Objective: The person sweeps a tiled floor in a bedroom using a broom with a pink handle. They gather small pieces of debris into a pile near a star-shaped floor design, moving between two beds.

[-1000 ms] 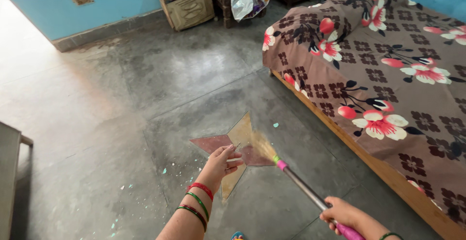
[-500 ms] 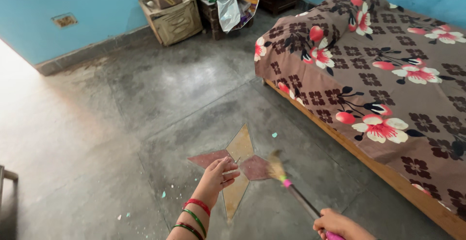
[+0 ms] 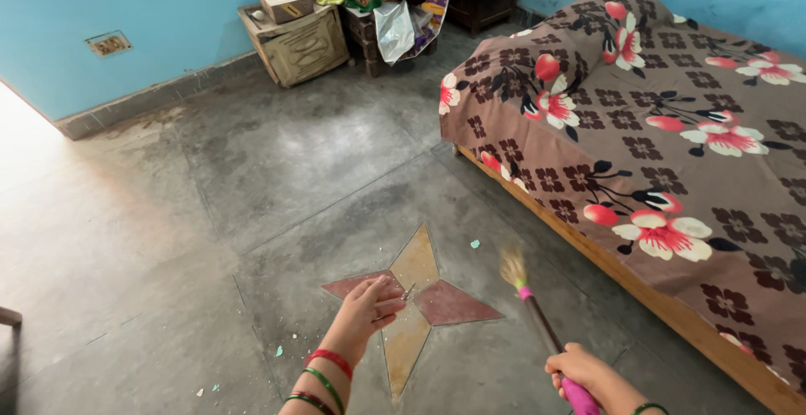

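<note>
My right hand [image 3: 579,373] grips the pink end of a broom handle [image 3: 544,324] at the bottom right. The broom's straw head [image 3: 512,266] points away from me, over the grey floor between the star inlay [image 3: 413,302] and the bed. My left hand [image 3: 369,307], with red and green bangles on the wrist, reaches out over the star's centre. Its fingers are pinched together, and a small thin piece [image 3: 409,292] sticks out from the fingertips. I cannot tell what that piece is.
A bed [image 3: 672,130] with a brown flowered cover and a wooden frame fills the right side. A small cabinet [image 3: 295,41] with a box on it, bags and clothes stand at the back by the blue wall. Small bits of litter [image 3: 474,245] lie on the floor.
The broom head has moved right, off the star and toward the bed. My left hand stays over the star. The view has tilted up a little, showing more of the back wall.
</note>
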